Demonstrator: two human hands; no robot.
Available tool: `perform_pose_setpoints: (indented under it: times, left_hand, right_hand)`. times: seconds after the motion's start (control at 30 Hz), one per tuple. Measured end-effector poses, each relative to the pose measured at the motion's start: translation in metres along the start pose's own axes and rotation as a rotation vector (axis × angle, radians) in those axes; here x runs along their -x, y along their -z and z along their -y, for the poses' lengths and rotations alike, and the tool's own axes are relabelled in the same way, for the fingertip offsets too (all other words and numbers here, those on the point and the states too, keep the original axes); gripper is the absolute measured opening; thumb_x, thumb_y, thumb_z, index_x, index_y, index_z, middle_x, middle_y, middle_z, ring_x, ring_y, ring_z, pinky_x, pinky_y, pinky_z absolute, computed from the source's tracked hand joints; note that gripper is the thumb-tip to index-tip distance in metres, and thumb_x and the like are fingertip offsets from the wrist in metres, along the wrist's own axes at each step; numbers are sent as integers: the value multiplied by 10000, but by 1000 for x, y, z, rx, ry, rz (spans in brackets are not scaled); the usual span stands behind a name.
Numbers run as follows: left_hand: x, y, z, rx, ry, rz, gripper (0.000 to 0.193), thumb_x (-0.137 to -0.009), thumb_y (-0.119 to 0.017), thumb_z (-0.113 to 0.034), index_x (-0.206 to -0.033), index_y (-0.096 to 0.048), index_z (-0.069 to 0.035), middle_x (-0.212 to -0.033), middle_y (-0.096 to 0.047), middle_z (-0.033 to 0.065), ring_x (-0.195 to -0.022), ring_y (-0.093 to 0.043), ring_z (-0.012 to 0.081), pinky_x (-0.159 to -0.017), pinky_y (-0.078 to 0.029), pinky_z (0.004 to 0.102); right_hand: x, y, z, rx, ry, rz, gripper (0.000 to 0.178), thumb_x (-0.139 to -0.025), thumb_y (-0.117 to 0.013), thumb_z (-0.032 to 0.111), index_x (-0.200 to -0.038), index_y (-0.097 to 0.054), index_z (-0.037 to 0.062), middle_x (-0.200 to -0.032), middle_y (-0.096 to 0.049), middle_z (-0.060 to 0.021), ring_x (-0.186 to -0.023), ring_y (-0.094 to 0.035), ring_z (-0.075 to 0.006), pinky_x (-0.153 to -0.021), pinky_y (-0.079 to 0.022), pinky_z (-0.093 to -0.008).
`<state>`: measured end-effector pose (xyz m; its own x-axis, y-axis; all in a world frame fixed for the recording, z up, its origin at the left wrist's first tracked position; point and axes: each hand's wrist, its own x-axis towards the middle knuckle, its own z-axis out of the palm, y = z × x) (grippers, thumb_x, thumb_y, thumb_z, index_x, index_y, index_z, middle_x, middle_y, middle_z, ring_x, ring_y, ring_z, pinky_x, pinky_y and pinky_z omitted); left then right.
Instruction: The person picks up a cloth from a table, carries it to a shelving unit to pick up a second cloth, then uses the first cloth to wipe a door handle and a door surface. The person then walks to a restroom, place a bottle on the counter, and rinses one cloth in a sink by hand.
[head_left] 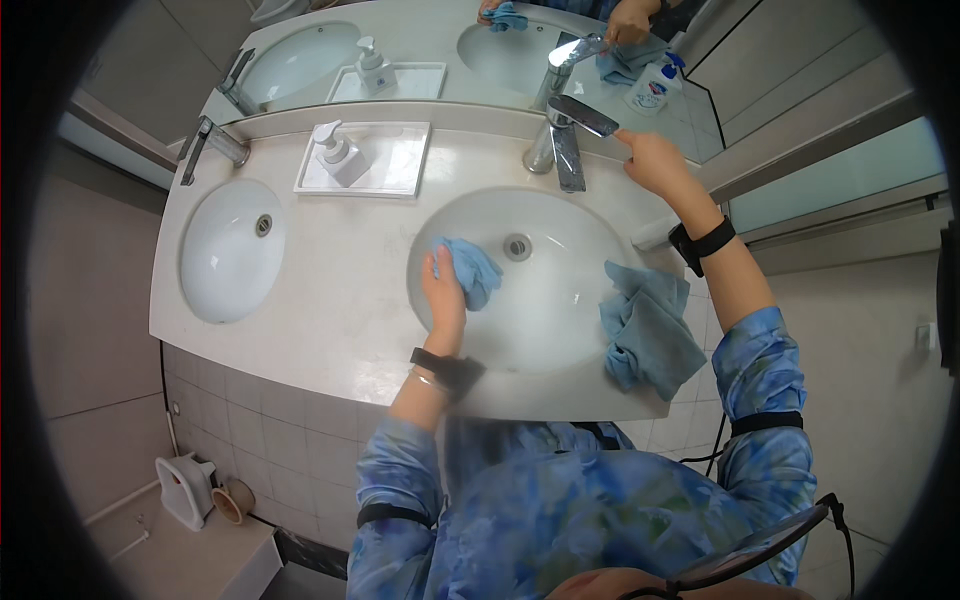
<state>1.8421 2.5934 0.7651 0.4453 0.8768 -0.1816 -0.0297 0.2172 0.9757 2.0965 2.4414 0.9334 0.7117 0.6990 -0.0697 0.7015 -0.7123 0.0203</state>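
Note:
My left hand (445,290) is closed round a crumpled light-blue cloth (474,273), held over the left part of the right-hand white sink (540,335). My right hand (657,165) is at the chrome faucet (567,160) behind that sink. Its index finger meets the end of the faucet's lever handle (585,115), while the other fingers are curled in. I see no water running from the spout. A second, larger blue cloth (652,325) lies bunched on the counter's right front corner, overlapping the sink's rim.
A second sink (232,255) with its own faucet (222,143) is set in the left of the counter (340,270). A white pump bottle (340,155) stands on a tray (398,165) at the back. The mirror (430,50) reflects both sinks. A white stool (187,490) sits low at left.

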Motion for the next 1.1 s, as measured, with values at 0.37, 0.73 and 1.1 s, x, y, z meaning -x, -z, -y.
perform_pose_setpoints:
  times: [0.37, 0.73, 1.1]
  left_hand:
    - [12, -19, -6, 26, 103, 96, 354, -885, -434, -334, -934, -507, 9, -839, -546, 87, -761, -506, 148, -698, -408, 274]
    - [-2, -101, 18, 389, 296, 436, 304, -924, -332, -312, -1039, -424, -45, -1018, -497, 80, -938, -496, 183, -848, -403, 348]
    - [-50, -66, -10, -133, 549, 1001, 560, -876, -398, -404, -1274, -293, -24, -1223, -413, 115, -1110, -441, 244, -875, -420, 390]
  right_hand:
    - [20, -12, 1, -186, 44, -49, 472, -652, -522, 36, -1117, -542, 116, -818, -592, -216, -739, -562, -357, -661, -459, -399]
    - [68, -163, 58, -1624, -371, 194, 528, -816, -545, 361, -1203, -433, 20, -1071, -547, -116, -961, -524, -205, -810, -416, -305]
    - [47, -159, 20, -2124, -391, 320, 393, -842, -542, 216, -1185, -426, 62, -1114, -510, -49, -997, -515, -180, -840, -429, -335]
